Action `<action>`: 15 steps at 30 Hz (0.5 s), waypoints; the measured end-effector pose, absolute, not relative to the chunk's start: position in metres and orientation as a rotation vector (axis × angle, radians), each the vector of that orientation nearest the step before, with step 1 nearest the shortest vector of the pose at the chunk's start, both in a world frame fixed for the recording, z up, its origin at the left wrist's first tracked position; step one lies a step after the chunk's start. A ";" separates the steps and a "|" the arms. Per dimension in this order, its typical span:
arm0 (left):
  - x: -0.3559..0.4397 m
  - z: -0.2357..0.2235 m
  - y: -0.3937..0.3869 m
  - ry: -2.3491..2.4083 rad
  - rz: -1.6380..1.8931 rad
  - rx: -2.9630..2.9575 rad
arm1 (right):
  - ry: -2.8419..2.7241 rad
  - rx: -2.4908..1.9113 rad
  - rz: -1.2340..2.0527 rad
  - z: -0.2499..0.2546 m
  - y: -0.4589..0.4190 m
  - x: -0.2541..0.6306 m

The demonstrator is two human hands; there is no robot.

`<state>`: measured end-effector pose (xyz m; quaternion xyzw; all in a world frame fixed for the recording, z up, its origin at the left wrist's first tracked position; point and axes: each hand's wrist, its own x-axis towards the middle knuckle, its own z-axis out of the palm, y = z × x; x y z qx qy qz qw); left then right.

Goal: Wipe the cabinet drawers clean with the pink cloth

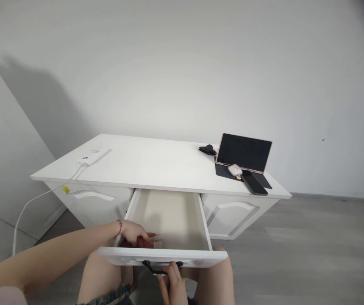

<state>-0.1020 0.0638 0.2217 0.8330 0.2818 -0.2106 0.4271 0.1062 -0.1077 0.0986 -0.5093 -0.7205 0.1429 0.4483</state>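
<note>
- Inside the drawer (177, 214), the left hand's (133, 232) fingers grasp a red item (144, 243).
- Outside, the right hand (173, 284) grasps the handle (150, 267); an early push might trap the left.

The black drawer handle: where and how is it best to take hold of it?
Probably by the middle of the black handle, from the front, hooking behind its bar: it bows outward from the drawer front, with a gap behind.
</note>
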 end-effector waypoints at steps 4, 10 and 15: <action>-0.100 0.207 0.074 0.729 -0.603 1.883 | -1.803 -1.262 0.338 0.100 -0.107 0.108; -0.105 0.211 0.086 0.826 -0.450 1.407 | -1.824 -1.222 0.391 0.114 -0.106 0.111; -0.102 0.237 0.068 0.739 -0.393 1.321 | -1.820 -1.212 0.479 0.125 -0.108 0.111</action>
